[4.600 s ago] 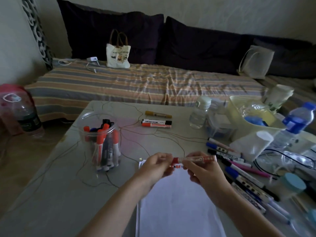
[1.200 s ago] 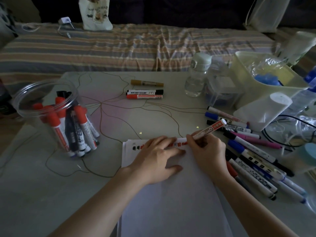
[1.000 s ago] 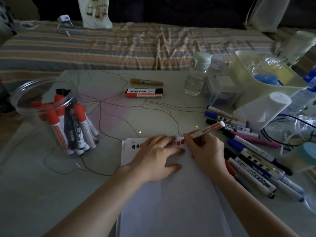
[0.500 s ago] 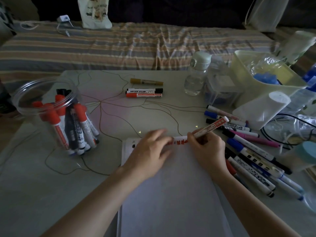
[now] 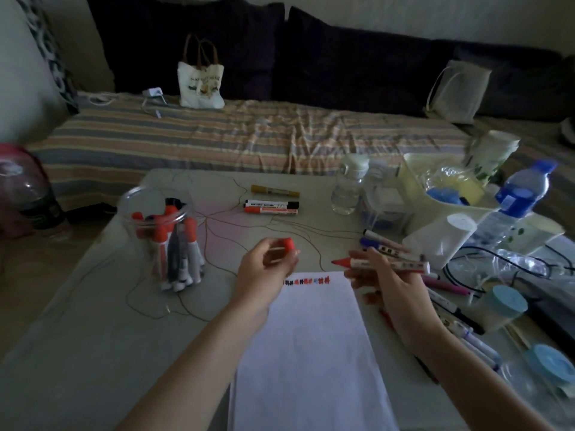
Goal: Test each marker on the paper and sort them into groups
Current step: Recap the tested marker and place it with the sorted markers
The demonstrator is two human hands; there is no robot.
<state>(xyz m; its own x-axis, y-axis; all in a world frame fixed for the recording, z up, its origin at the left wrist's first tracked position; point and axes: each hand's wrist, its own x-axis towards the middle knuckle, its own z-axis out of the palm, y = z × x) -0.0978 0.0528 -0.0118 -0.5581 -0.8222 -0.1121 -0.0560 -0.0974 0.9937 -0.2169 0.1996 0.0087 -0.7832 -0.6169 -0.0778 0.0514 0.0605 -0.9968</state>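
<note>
- Red marker (image 5: 385,264): uncapped, gripped in right hand (image 5: 389,284), centre-right of frame, above paper (image 5: 314,346).
- Red cap (image 5: 287,244): pinched in left hand (image 5: 267,269), frame centre.
- Jar (image 5: 165,237) of markers: centre-left.

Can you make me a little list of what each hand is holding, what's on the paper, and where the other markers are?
left hand: pinches a red cap
right hand: holds an uncapped red marker, tip pointing left
paper: row of red and dark test marks along the top edge
jar: clear, holds red and dark markers
far side of table: three markers lying flat
right of paper: loose markers
</note>
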